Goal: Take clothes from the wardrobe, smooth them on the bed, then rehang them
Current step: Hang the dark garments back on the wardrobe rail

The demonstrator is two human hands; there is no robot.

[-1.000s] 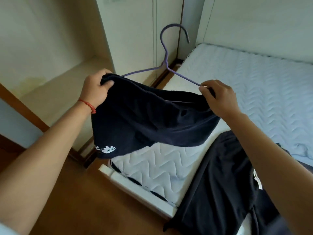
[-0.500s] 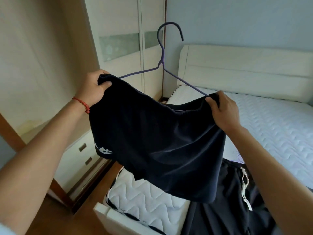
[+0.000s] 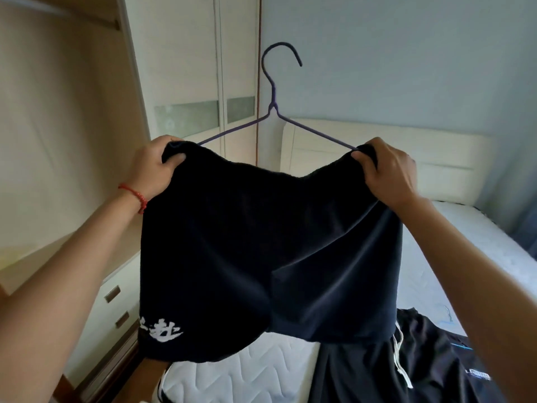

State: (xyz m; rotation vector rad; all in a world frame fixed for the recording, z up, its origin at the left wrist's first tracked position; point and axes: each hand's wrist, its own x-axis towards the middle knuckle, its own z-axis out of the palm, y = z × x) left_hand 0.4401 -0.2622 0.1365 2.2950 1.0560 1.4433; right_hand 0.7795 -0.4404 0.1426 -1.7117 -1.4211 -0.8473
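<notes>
Shorts of dark navy cloth with a white print near one hem (image 3: pixel 261 257) are held up in the air, already threaded on a thin purple wire hanger (image 3: pixel 273 112); the hook of the hanger stands free above them and is not yet on any rail. The left hand (image 3: pixel 154 167) is closed around the left end of the waistband together with the hanger's shoulder; the right hand (image 3: pixel 389 173) pinches the right end in the same way, so the cloth is stretched between them and hangs down in front of the bed.

It is judged that the smoothing of this garment is finished and only the hanging in the wardrobe is left for it. More work remains: a black garment with a white drawstring (image 3: pixel 386 370) lies spread on the bed, still without a hanger.

The bed is covered by a white quilted mattress (image 3: pixel 238 376) with a wavy stitch pattern; a cream padded headboard (image 3: pixel 436 181) is seen behind the hands. The open cream wardrobe (image 3: pixel 58 141) stands to the left, with low drawers (image 3: pixel 116 303) below it; the wall behind is pale blue.
</notes>
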